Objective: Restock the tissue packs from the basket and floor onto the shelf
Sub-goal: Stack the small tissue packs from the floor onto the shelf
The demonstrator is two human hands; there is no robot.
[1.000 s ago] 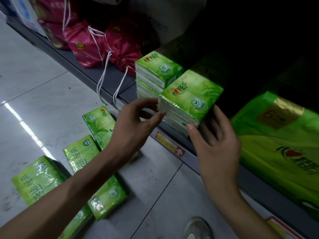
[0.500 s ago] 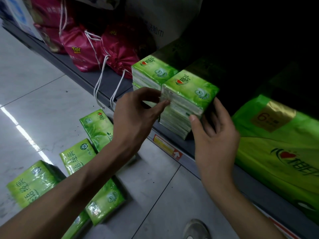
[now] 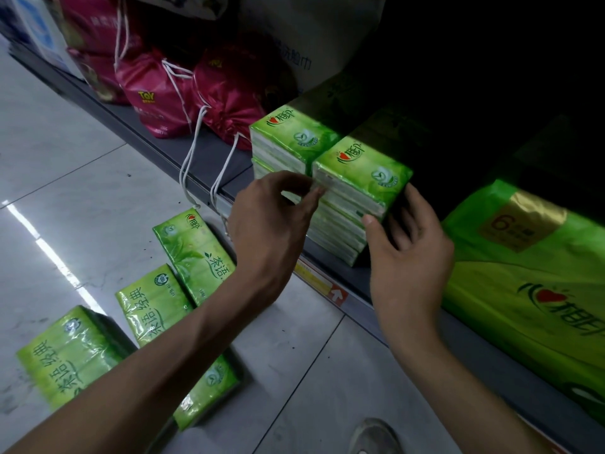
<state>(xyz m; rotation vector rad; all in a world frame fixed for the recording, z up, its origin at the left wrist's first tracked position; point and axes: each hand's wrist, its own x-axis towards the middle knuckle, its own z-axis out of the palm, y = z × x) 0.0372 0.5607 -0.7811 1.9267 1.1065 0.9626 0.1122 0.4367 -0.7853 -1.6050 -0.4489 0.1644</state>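
Pale grey tiles make up the floor (image 3: pixel 82 178), and a dark grey metal shelf (image 3: pixel 212 168) runs diagonally across it at ankle height. At the right end of the shelf lies a big green tissue bundle (image 3: pixel 530 283); at the left end stand red drawstring bags (image 3: pixel 157 93), their white cords hanging over the edge. Four green tissue packs (image 3: pixel 196 253) lie flat on the floor just in front of the shelf, close together, partly hidden by the left forearm. On the shelf two stacks of the same packs stand side by side and touching: the far stack (image 3: pixel 291 139) and the near stack (image 3: pixel 340 234). The top pack (image 3: pixel 363 172) sits on the near stack. The hands are apart, both on this pack: the left hand (image 3: pixel 268 221) pinches its front left corner, while the right hand (image 3: pixel 409 260) grips its right end, thumb on the front face, fingers behind. A yellow price label (image 3: pixel 320 283) sits on the shelf edge below.
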